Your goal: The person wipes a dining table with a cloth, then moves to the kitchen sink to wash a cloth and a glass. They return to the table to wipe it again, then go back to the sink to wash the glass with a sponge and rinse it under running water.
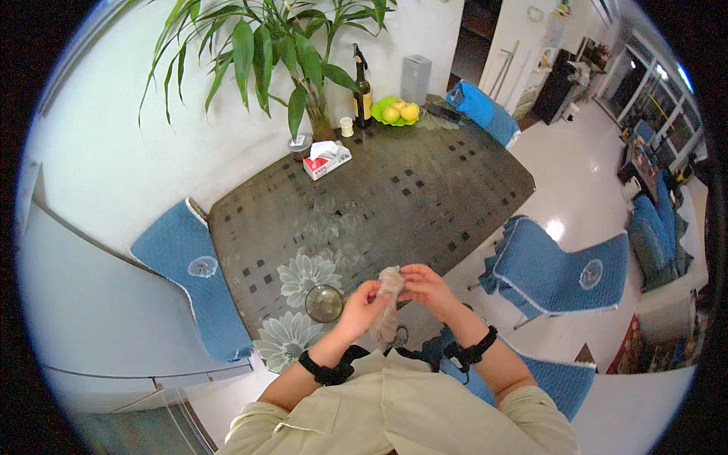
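Note:
Near the front edge of the table, a crumpled, pale, thin sheet (391, 278) is held up; I cannot tell whether it is plastic film or cloth. My left hand (364, 310) pinches it from the left. On the other side, the fingers of my right hand (429, 290) hold its upper right edge. The sheet's lower end dangles below the fingers, close to my shirt. Just left of my left hand stands a round glass vessel (324, 303) on the dark patterned table (364, 227). Pale flower-shaped mats (310, 277) lie around the vessel.
Along the wall stand a tissue box (327, 161), a lidded jar (300, 149), a potted plant (318, 116), a bottle with a black top (362, 94) and a green fruit plate (396, 112). Blue-covered chairs (560, 273) flank the table.

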`<state>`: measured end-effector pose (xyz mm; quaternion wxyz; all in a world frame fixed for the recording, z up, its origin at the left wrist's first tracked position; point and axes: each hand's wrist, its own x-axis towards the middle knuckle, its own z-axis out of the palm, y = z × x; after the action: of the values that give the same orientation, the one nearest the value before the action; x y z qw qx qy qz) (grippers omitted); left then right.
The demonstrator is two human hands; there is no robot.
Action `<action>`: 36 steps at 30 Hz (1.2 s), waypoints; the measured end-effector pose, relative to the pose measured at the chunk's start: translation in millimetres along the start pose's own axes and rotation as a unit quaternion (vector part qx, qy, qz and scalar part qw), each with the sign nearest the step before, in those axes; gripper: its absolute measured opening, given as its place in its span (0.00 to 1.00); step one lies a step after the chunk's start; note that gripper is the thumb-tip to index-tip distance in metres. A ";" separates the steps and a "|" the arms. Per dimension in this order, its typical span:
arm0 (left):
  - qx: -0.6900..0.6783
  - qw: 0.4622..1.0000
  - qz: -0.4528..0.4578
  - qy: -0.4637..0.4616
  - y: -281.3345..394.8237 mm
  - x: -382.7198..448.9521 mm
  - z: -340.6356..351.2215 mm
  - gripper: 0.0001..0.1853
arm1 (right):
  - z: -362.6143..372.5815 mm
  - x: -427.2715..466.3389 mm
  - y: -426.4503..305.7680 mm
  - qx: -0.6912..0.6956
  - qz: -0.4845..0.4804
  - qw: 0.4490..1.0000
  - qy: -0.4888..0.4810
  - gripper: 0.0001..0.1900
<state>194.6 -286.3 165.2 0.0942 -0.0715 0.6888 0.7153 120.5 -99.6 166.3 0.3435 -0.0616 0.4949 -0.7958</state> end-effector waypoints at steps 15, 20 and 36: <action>0.131 0.991 0.034 0.008 -10.2 95.1 15.9 0.14 | -84.9 78.2 -33.5 -0.515 -0.143 0.841 0.088 0.11; -0.088 0.979 -0.042 0.180 -6.6 167.5 33.8 0.17 | -174.1 131.0 -70.9 -0.065 0.033 0.979 0.193 0.16; 0.259 0.933 -0.075 0.240 33.7 312.9 74.0 0.28 | -337.4 249.4 -168.6 -0.400 -0.027 0.916 -0.022 0.26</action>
<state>-115.4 -202.2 128.4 -0.0053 -0.2654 0.8447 0.4649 -297.8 46.5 76.2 0.2790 -0.2246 0.7623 -0.5391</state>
